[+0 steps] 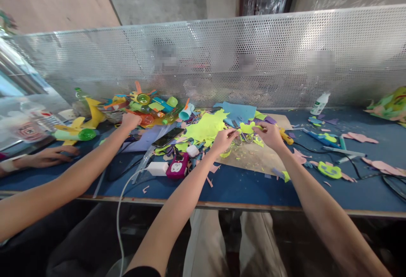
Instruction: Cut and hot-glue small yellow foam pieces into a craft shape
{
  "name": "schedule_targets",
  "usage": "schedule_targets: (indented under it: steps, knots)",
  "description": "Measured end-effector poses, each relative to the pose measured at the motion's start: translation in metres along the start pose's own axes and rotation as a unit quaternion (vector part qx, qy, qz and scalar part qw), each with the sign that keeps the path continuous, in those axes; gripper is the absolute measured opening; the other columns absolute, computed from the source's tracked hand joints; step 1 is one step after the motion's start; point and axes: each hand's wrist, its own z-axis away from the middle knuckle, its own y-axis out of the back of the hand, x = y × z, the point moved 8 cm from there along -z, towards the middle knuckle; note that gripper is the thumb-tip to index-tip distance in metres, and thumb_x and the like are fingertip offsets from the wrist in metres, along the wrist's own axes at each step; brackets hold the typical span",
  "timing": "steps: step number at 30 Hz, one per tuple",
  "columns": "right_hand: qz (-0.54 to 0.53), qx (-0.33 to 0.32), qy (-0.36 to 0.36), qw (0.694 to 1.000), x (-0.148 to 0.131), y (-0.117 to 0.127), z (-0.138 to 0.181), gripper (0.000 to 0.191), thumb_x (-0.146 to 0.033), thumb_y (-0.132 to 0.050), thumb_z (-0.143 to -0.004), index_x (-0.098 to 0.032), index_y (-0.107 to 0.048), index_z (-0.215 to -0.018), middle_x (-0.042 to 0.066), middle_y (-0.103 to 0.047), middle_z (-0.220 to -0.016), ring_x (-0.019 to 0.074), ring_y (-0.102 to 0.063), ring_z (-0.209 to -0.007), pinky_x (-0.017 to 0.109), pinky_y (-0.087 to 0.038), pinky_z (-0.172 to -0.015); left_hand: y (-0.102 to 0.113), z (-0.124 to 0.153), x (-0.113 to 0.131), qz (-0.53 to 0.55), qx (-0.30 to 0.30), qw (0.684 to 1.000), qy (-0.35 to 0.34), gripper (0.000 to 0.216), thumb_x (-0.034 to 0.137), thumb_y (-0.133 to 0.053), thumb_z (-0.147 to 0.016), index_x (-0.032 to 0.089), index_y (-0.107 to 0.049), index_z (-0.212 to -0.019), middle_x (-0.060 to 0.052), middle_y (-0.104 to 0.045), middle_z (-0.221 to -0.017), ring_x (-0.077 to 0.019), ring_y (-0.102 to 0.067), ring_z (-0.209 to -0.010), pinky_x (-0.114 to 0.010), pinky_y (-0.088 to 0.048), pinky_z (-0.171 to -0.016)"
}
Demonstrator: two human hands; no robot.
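Note:
My right hand is closed in a pinch on the edge of a small yellow-green cut-out piece of thin sheet, with a lobed outline. Just left of the piece is my left hand, its fingertips pressed together; whatever they hold is too small to make out. Between the two hands lies a pair of scissors, partly covered by the cut-out. A large ragged yellow-green sheet spreads behind my left hand, and a blue sheet lies beyond it. Brown paper with scraps on it is underneath.
At left, a co-worker's hand reaches toward plastic-bottle crafts; another hand rests on the table. Nearby lie a phone, a purple box and a white charger. A yellow-handled tool trails a cord rightward. A perforated metal screen stands behind.

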Motion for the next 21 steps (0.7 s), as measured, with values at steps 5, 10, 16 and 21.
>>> schedule_targets:
  steps: [5,10,16,21]
  knots:
    - [-0.010,0.001,0.013,1.000,-0.001,0.000,0.000,0.037,-0.049,-0.060,-0.082,-0.017,-0.077,-0.087,0.005,-0.077,-0.078,0.0186,-0.066,-0.064,0.030,-0.051,-0.064,0.002,0.000,0.000,-0.021,0.013,1.000,-0.005,0.051,0.061,-0.046,-0.094,0.017,-0.072,-0.090,-0.005,-0.069,-0.079,-0.0148,-0.053,-0.061,-0.026,-0.035,-0.060]
    - [-0.037,-0.002,0.020,0.999,-0.006,-0.001,0.001,0.037,-0.050,-0.061,-0.082,-0.017,-0.078,-0.087,0.006,-0.078,-0.081,0.0189,-0.066,-0.064,0.031,-0.053,-0.065,0.003,-0.001,-0.002,-0.028,0.016,0.999,0.003,0.056,0.065,-0.046,-0.092,0.016,-0.073,-0.085,-0.004,-0.066,-0.071,-0.0144,-0.049,-0.058,-0.026,-0.033,-0.058]
    - [-0.057,-0.017,0.019,0.998,-0.014,-0.001,0.003,0.038,-0.052,-0.062,-0.083,-0.017,-0.077,-0.087,0.006,-0.078,-0.083,0.0190,-0.067,-0.066,0.031,-0.053,-0.065,0.005,-0.002,-0.004,-0.038,0.032,0.999,0.010,0.057,0.065,-0.046,-0.092,0.017,-0.073,-0.075,-0.002,-0.062,-0.063,-0.0137,-0.047,-0.056,-0.027,-0.030,-0.058]
    - [-0.073,-0.031,0.020,0.997,-0.015,-0.004,0.004,0.037,-0.051,-0.062,-0.083,-0.018,-0.076,-0.087,0.006,-0.078,-0.085,0.0202,-0.068,-0.071,0.031,-0.053,-0.068,0.009,-0.001,-0.001,-0.034,0.052,0.998,0.003,0.054,0.062,-0.049,-0.092,0.017,-0.072,-0.072,-0.003,-0.063,-0.065,-0.0143,-0.048,-0.059,-0.028,-0.031,-0.060]
